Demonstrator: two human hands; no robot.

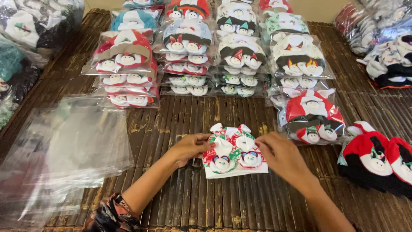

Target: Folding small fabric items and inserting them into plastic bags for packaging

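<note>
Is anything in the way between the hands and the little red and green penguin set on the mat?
No. The left hand and right hand already touch the red and green baby set at its sides, with nothing between them.

A small fabric set (234,151) in red, green and white lies flat between the two hands, unbagged, on the dark slatted mat. Two round white snowman-like faces sit side by side on its near half, above a plain white band at the edge closest to the person. Little white ear-like points stick out along its far edge, beyond the fingertips.
</note>
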